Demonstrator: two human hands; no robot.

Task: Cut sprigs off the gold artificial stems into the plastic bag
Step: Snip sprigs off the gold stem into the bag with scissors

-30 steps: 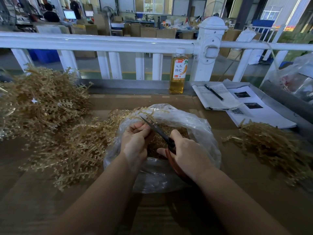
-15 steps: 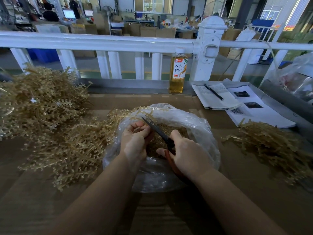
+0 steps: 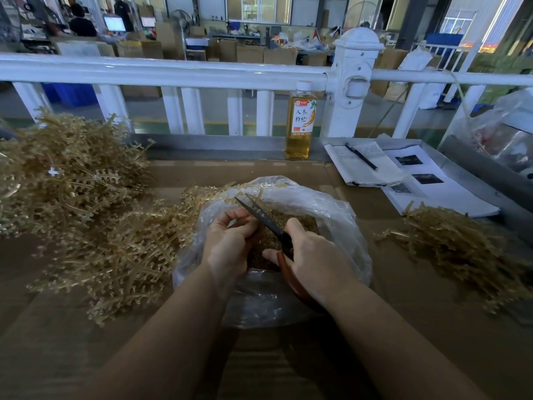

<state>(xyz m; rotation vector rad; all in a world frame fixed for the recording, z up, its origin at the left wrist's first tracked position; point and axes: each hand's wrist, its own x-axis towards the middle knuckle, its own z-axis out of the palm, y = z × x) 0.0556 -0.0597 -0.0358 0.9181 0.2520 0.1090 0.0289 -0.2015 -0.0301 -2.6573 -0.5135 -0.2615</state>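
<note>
head view: left hand [image 3: 230,246] pinching a gold stem [image 3: 253,197], right hand [image 3: 314,255] curled round scissors [image 3: 262,216] over plastic bag [image 3: 340,220]

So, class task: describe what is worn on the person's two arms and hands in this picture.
Nothing shows on either: both forearms are bare right to the bottom edge of the picture, with no sleeve in view. The left hand and right hand wear no gloves, and no ring, watch or bracelet is visible.

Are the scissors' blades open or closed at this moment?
Open. The scissors, held in the right hand over the plastic bag, show two separate blade tips spread in a narrow V.
</note>
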